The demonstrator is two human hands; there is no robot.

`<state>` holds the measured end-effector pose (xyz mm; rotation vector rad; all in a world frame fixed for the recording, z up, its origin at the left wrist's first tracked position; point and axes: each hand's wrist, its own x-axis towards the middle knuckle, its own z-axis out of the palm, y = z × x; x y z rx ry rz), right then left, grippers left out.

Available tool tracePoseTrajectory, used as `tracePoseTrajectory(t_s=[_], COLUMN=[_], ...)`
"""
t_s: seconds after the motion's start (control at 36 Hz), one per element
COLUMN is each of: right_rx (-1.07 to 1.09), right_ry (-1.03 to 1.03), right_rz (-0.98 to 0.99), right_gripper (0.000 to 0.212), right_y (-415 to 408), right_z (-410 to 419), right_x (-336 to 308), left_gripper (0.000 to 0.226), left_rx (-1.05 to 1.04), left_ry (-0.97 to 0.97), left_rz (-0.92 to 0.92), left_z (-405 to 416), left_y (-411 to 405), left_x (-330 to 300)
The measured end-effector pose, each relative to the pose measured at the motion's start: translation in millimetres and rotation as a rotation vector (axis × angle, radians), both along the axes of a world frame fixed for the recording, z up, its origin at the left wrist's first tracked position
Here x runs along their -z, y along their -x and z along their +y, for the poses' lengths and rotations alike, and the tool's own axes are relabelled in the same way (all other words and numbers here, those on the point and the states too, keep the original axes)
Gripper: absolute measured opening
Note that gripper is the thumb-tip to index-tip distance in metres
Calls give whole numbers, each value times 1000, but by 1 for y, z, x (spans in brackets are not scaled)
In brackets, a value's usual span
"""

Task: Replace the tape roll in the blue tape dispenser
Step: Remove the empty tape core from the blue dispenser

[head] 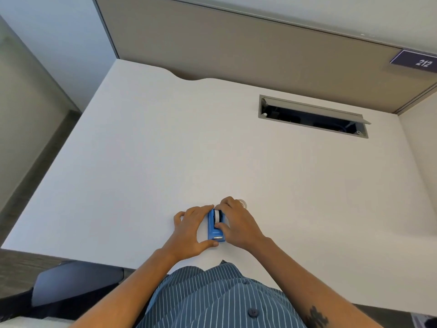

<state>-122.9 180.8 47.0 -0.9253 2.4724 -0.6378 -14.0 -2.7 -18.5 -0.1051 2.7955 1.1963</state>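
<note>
The blue tape dispenser [214,229] stands on the white desk [142,162] near its front edge, cutter end toward me. A white tape roll [217,215] sits in its cradle. My left hand [190,229] clasps the dispenser's left side, thumb at the cutter end and fingers at the far end. My right hand [235,221] covers the right side, with fingertips on the roll and on the dispenser body. Just beyond my right knuckles a clear tape roll [243,202] peeks out on the desk, mostly hidden.
An open cable tray [312,116] is recessed into the desk at the back right. A beige partition [236,48] with a "212" sign [418,61] borders the far edge. A dark chair [75,285] is at my lower left.
</note>
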Motion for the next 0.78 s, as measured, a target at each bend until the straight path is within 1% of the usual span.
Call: tracePoseTrajectory(t_s=[0.19,0.36,0.42,0.5,0.61,0.69,0.78], right_rx=[-7,11,20,48,121,164,198], right_ry=[31,63,73,112,207,285,358], right_rz=[23,33,32,29,-8,-89,-162], right_gripper=[41,43,43,43,38,38,39], right_y=[1,3,4,6,9,11,12], right_z=[2,4,4,4,4,4,5], right_x=[-2,-6,-9,-12,-16,-19,-22], left_gripper=[99,105,96,72,44,34,30], left_rx=[6,19,-5,-81,-218,-297,-329], left_ry=[4,-41,-63,-89,-213,-342,-444], left_rz=[-10,-37,-16,45,105,71,53], left_z=[0,-2,-1,1,8,15,23], left_y=[1,0,0,4,16,28,37], left_x=[-5,-9,-11,-18,-38,-56,-71])
